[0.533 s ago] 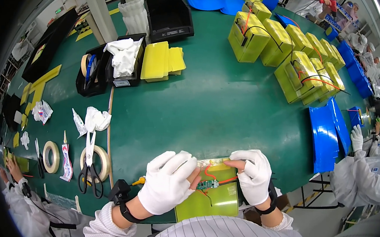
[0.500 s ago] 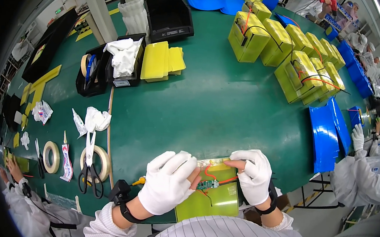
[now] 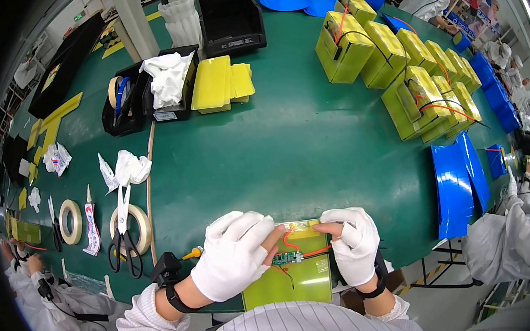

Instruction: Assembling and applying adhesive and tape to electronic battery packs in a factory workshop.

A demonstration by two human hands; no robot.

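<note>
1. At the near edge of the green surface (image 3: 292,149), a yellow pack (image 3: 296,277) is lain flat, partly overhanging toward the person.
2. The left hand (image 3: 234,255) is pressed palm-down on the pack's left part, fingers extended, nothing clenched.
3. The right hand (image 3: 354,243) is curled over the pack's far right corner, pinching its edge by thumb and forefinger.
4. A small circuit board (image 3: 288,258) with red wires (image 3: 293,240) is seen on top, between the hands.
5. The pack is judged stiff and fairly heavy, its wrap slippery; the board and wires look fragile, so the sides are best gripped.
6. Its long axis seems to run away from the person, tilted slightly right.
</note>
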